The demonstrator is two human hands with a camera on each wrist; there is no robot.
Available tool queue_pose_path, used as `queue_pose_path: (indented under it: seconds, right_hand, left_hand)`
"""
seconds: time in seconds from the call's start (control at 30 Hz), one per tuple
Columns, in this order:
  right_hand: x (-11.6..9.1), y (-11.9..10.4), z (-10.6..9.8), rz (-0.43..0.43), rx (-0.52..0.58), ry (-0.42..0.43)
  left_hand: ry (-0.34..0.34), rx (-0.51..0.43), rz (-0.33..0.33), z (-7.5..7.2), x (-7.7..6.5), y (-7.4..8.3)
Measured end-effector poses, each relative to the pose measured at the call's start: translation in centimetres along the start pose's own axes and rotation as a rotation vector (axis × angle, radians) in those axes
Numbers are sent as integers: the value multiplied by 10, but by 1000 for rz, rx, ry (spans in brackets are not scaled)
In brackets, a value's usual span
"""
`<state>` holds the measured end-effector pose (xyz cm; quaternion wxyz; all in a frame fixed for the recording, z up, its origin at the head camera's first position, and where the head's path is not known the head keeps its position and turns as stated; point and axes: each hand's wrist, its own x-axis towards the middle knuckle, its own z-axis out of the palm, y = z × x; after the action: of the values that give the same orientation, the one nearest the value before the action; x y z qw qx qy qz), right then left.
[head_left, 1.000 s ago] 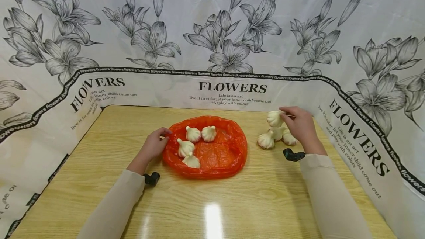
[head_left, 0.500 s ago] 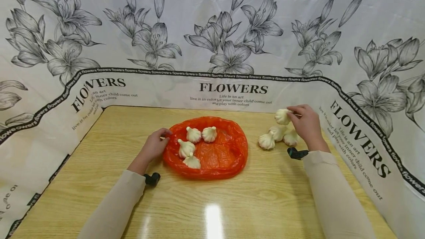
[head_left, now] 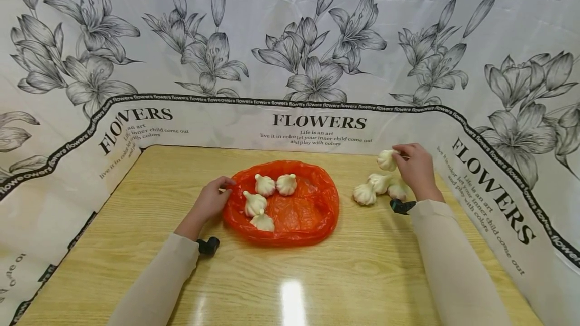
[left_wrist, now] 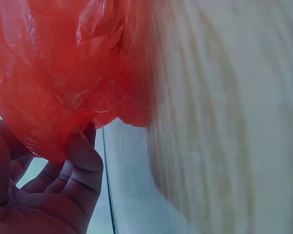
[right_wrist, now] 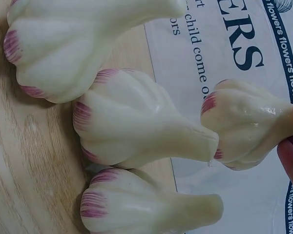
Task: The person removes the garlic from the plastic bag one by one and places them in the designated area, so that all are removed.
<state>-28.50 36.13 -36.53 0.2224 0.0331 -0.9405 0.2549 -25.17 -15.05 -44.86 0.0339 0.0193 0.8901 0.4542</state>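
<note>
My left hand pinches the left rim of a red plastic bag, which lies spread open like a shallow bowl. In the left wrist view, thumb and fingers close on the bag's crumpled edge. Several whitish garlic bulbs sit in the bag's left and back part. At the right, my right hand holds a garlic bulb by its stem between thumb and fingers, raised above the table. Just below it, three more bulbs with purple-streaked bases stand close together on the wood.
The wooden table stretches in front of the bag and to both sides. A white cloth printed with flowers and lettering walls off its back and sides. A small black camera is strapped at each wrist.
My right hand has shifted to the right with the garlic bulb, mostly in the first half second, staying above the loose bulbs. The left hand and the bag look unchanged.
</note>
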Motion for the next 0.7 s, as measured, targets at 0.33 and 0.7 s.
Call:
queue_pose_path:
  seconds: [0.33,0.7]
  right_hand:
    - [7,12,10,5,-22,-4]
    - [6,22,17,98,-39,-66]
  left_hand:
    - [5,3,8,1,0,-2]
    - [7,9,21,0,-1,-1]
